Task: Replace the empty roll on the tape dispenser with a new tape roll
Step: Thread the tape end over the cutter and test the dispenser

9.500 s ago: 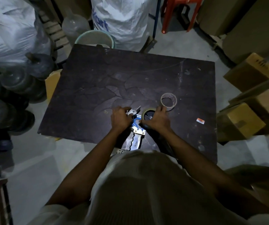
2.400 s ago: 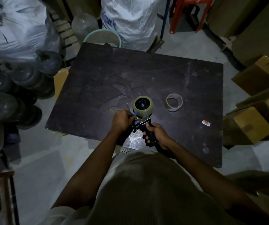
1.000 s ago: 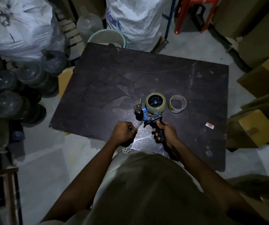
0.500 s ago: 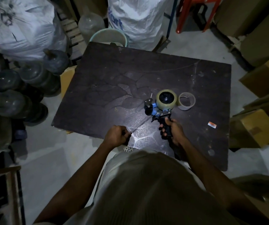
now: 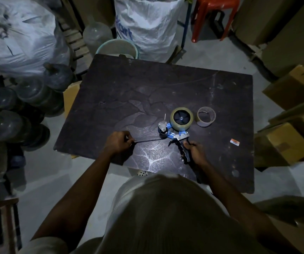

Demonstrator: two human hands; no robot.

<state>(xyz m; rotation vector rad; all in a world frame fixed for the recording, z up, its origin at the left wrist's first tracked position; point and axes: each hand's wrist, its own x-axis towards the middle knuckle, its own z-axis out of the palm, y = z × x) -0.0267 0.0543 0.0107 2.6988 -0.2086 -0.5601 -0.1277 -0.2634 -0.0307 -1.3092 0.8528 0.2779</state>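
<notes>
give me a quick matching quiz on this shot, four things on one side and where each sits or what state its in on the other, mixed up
Things:
1. new tape roll
2. empty roll
3. left hand
4. right hand

States:
A. gripping the dispenser's black handle
B. lying loose on the dark board, to the right of the dispenser
C. mounted on the dispenser's hub
D. pinching the end of a tape strip pulled out to the left

Pairs: 1-C, 2-B, 3-D, 4-A

I see my left hand [image 5: 117, 143] fisted, pinching a strand, arm reaching forward; my right hand [image 5: 195, 153] curls in a closed grip beside it.
</notes>
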